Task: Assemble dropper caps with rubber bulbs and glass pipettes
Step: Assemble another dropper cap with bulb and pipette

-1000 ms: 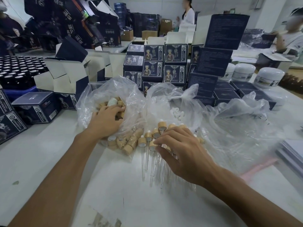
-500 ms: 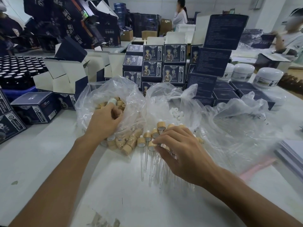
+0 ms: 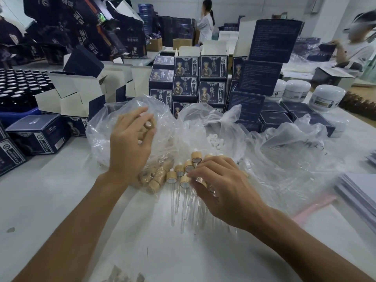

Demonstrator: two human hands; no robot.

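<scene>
I see a flat white table (image 3: 61, 200) filling the lower frame. At lower centre my right hand (image 3: 227, 192) lies over a row of clear glass pipettes with tan wooden caps (image 3: 184, 181), its fingers (image 3: 200, 174) curled down onto them; I cannot tell whether they grip one. Just left, my left hand (image 3: 130, 143) is raised over a clear plastic bag of loose wooden caps (image 3: 154, 176), fingers bent around a wooden cap (image 3: 149, 125). Behind, at centre, a second clear bag holds small white rubber bulbs (image 3: 216, 140); an emptier clear bag (image 3: 295, 159) spreads to the right. Farther back stand stacked dark blue printed cartons (image 3: 211, 78), white lidded jars (image 3: 325, 97) at upper right, and a tray of dark bottles (image 3: 18, 86) at upper left. People work at the room's far side.
</scene>
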